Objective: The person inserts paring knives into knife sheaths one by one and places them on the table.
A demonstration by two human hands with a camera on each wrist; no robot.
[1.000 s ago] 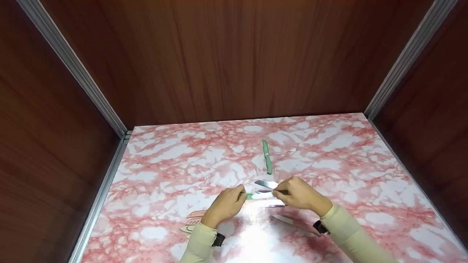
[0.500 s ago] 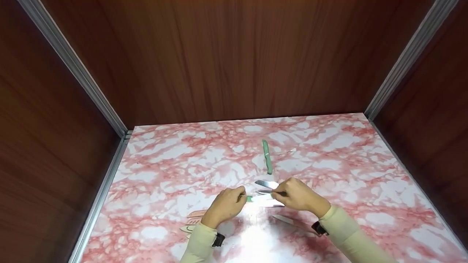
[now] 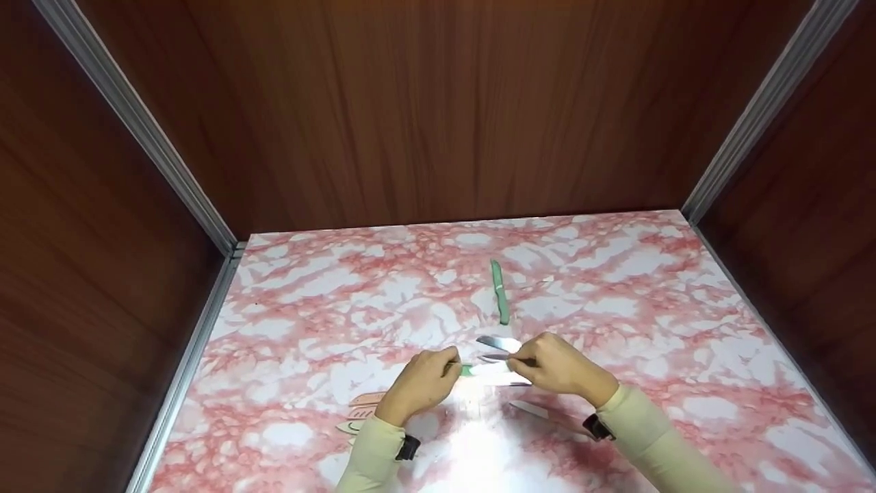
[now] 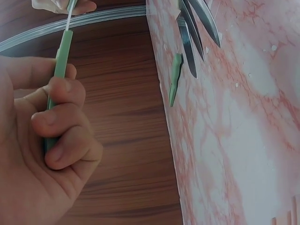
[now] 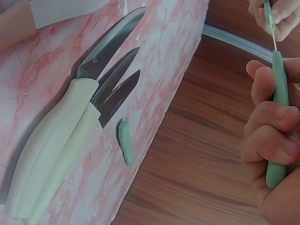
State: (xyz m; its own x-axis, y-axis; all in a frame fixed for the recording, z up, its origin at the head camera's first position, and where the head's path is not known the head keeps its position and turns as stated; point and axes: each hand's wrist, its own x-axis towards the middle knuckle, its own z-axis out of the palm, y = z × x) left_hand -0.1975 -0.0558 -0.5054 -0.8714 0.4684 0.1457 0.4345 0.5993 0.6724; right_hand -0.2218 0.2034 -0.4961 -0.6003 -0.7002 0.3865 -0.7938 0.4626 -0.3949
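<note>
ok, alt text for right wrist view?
Right hand grips a green piece; a thin pale strip links it to another green piece in the left hand. On the marbled table lie cream-handled knives, a green knife and part of a peach-handled one.

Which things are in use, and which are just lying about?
In use:
slim green piece in left hand
second slim green piece in right hand
pale blade between them

Apparently lying about:
cream-handled metal knives
peach-handled knife
flat peach and cream pieces
separate long green piece
</note>
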